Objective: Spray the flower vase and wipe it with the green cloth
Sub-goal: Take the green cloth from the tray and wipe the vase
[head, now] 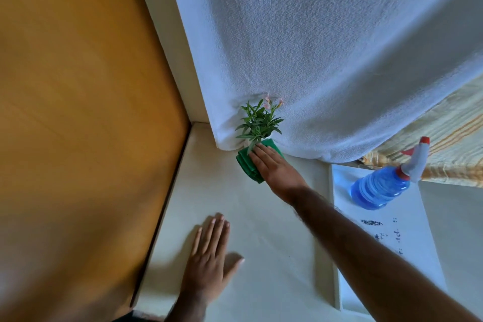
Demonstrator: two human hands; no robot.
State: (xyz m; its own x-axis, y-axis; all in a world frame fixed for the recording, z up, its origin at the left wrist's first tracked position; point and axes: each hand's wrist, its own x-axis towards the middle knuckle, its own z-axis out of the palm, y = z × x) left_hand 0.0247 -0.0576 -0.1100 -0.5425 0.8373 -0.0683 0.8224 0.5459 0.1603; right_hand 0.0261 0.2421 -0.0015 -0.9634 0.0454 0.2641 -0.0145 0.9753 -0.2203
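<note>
A small vase holding green leaves and pale pink flowers (258, 120) stands at the far side of the cream surface, against a white curtain. Only a sliver of the white vase (269, 136) shows above the folded green cloth (248, 165). My right hand (274, 167) presses the cloth flat against the vase, fingers extended over it. Flat on the surface, nearer to me, lies my left hand (211, 256), palm down with fingers apart and holding nothing. A blue spray bottle (381, 186) with a white and red trigger head stands at the right.
The white curtain (326, 60) hangs behind the vase. A white sheet with dark marks (392, 233) lies under the spray bottle. An orange wooden panel (78, 112) borders the surface on the left. Striped yellow fabric (449, 144) shows at the far right.
</note>
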